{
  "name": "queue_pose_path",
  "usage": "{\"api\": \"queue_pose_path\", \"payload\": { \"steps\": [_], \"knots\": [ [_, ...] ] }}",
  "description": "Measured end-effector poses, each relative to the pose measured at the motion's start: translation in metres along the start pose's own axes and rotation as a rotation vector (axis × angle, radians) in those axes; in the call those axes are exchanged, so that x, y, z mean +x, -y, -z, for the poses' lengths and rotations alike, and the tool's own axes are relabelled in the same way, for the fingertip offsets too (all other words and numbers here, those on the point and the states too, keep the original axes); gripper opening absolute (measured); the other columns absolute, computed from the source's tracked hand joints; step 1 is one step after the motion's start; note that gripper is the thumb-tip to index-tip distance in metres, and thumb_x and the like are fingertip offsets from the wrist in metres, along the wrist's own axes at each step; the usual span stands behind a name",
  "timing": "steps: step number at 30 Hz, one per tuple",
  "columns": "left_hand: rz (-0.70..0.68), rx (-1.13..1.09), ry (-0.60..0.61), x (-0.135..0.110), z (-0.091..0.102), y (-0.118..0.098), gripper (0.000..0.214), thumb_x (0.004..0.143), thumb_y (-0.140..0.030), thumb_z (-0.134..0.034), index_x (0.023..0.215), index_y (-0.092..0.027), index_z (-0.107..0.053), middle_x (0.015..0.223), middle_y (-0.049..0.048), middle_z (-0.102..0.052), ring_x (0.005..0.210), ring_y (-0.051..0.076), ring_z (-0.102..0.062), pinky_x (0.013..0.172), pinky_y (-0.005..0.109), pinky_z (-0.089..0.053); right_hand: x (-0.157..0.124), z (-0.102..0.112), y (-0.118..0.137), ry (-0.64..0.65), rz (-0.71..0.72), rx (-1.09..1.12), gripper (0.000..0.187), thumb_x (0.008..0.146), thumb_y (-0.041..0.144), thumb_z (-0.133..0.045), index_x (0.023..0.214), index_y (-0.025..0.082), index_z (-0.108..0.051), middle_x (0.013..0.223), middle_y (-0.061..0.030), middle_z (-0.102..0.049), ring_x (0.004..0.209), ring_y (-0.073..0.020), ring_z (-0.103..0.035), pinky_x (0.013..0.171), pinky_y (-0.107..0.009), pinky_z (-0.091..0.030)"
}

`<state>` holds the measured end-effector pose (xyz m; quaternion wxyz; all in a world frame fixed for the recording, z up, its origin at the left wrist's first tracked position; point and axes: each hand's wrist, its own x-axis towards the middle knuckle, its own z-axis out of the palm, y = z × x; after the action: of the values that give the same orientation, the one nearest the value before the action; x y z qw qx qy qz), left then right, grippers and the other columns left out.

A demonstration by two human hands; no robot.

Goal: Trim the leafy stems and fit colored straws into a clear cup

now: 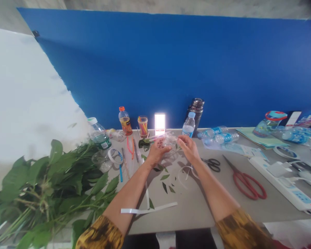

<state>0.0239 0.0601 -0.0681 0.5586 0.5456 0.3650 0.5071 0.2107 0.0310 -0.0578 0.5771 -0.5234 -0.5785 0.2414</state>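
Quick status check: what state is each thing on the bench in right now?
Left hand, holding clear plastic piece
Right hand, holding same piece
Juice bottle, upright, capped
Water bottle, upright, capped
Two water bottles, lying down
Red scissors, lying shut
Light panel, lit
Power strip, cords plugged in

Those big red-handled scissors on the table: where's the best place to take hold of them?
Take the red-handled scissors by their looped handles, coming down from above at the end nearest the person. They appear to lie flat, with the pointed blades aimed away, so the wide loops probably give the safest, easiest grip.
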Motion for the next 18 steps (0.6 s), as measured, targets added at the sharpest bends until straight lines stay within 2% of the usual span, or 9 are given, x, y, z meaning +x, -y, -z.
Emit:
{"api": "queue_pose_path", "payload": {
  "steps": [4,7,10,13,18],
  "knots": [
    [-0.002,0.007,0.001,-0.001,0.0,-0.001,0.066,0.061,-0.032,-0.094,0.12,-0.017,-0.069,0.111,0.0108,-0.076,0.098,0.023,-0.07,0.093,0.038,-0.054,0.001,-0.005,-0.006,0.106,-0.092,0.099,0.063,0.077,0.064,-0.076,0.122,0.021,-0.068,0.116,-0.0118,-0.075,0.105,-0.0306,-0.07,0.091,-0.046,-0.056],
    [-0.019,-0.012,0.03,-0.002,-0.001,-0.003,0.063,0.063,-0.033,-0.092,0.119,-0.017,-0.068,0.11,0.0101,-0.075,0.098,0.023,-0.071,0.092,0.038,-0.054,0.0,-0.008,-0.008,0.112,-0.16,0.171,0.073,0.075,0.064,-0.078,0.131,0.021,-0.064,0.119,-0.0117,-0.074,0.107,-0.0301,-0.069,0.086,-0.043,-0.057],
    [-0.034,0.0,0.028,-0.003,-0.002,-0.004,0.07,0.062,-0.031,-0.092,0.125,-0.017,-0.064,0.109,0.0088,-0.074,0.095,0.022,-0.072,0.09,0.038,-0.055,-0.001,-0.008,-0.008,0.108,-0.203,0.204,0.071,0.076,0.069,-0.075,0.128,0.02,-0.067,0.11,-0.0097,-0.075,0.099,-0.0286,-0.069,0.076,-0.039,-0.056],
    [-0.043,-0.035,0.041,-0.002,-0.002,-0.002,0.078,0.061,-0.027,-0.093,0.131,-0.018,-0.058,0.111,0.0091,-0.073,0.094,0.022,-0.072,0.09,0.039,-0.056,-0.001,-0.007,-0.008,0.123,-0.199,0.233,0.067,0.078,0.07,-0.074,0.123,0.021,-0.07,0.106,-0.0083,-0.075,0.096,-0.0278,-0.068,0.072,-0.037,-0.055],
    [-0.029,-0.104,0.071,-0.002,-0.002,0.001,0.076,0.066,-0.03,-0.091,0.133,-0.019,-0.056,0.121,0.0132,-0.074,0.108,0.026,-0.072,0.097,0.042,-0.056,0.0,-0.011,-0.013,0.083,-0.218,0.282,0.076,0.071,0.063,-0.082,0.132,0.022,-0.065,0.119,-0.0108,-0.074,0.107,-0.0302,-0.068,0.083,-0.042,-0.057]
  ]
}}
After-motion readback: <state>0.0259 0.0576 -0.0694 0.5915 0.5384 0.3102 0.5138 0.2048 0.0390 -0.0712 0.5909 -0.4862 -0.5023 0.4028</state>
